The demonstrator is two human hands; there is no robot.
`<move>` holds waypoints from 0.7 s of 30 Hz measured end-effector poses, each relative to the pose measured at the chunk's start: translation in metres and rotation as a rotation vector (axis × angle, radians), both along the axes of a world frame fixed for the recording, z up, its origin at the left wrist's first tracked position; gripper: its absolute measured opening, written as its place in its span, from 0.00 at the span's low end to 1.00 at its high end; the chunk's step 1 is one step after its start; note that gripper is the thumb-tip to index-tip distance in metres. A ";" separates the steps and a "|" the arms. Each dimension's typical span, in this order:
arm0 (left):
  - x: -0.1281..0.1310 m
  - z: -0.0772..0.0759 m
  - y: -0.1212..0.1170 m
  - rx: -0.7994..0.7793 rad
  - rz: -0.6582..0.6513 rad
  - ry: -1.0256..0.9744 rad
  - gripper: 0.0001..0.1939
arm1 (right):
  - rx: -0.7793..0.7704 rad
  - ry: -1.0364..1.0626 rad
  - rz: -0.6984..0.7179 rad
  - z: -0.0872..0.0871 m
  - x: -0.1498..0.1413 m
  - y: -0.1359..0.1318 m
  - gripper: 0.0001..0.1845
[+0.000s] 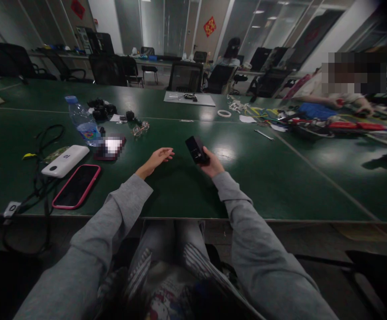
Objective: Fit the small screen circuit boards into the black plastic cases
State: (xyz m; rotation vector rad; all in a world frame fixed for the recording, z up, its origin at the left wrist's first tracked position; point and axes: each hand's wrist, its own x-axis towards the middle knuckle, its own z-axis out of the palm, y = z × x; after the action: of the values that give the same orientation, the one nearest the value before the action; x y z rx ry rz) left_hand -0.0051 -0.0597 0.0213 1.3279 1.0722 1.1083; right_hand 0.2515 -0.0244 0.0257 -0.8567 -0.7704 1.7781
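Head view: right hand (212, 163) grips black box (194, 148), left hand (156, 159) near it half-curled, empty

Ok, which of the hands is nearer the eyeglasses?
Left. The left hand is below and right of the eyeglasses in the picture; the right hand, holding a black box, is farther right.

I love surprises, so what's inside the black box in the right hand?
The black box shows only its dark outside, with small pale marks; the right hand covers part of it. Its walls hide anything inside.
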 end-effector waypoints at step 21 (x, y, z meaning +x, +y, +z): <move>0.003 0.007 -0.010 0.057 -0.076 0.023 0.23 | -0.023 0.079 0.124 -0.004 -0.077 -0.042 0.10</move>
State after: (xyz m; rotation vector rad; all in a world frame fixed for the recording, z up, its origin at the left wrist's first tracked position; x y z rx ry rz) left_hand -0.0019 -0.0698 0.0278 1.4181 1.0049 1.0763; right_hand 0.1746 -0.0664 0.0218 -0.7629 -0.7668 1.9220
